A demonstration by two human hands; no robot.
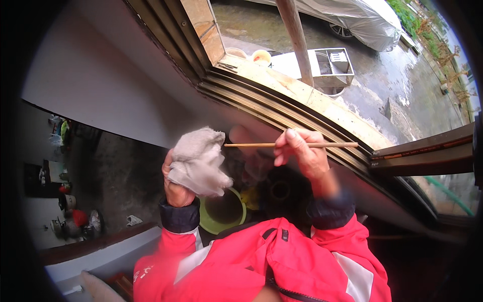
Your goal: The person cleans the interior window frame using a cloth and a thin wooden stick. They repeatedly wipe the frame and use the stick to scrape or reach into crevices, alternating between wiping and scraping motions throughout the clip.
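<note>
In my left hand (175, 189) is a bunched pale grey cloth (197, 162), gripped from its left side and below; most of those fingers are hidden behind it. My right hand (304, 151) pinches a thin wooden stick, like a chopstick (254, 145), between thumb and fingers. The stick lies nearly level, its thicker end pointing right past the hand. Its thin left tip reaches the edge of the cloth; whether it goes into the folds I cannot tell. Both hands are held up in front of the window track (271, 115).
Below my hands stands a green basin (242, 214). The window's rails cross diagonally beyond my hands, with a wooden-edged sash (425, 153) at right. Outside are a wooden post (297, 40), a metal-framed cart (334, 65) and a covered car (352, 20). Various items lie on the floor at left.
</note>
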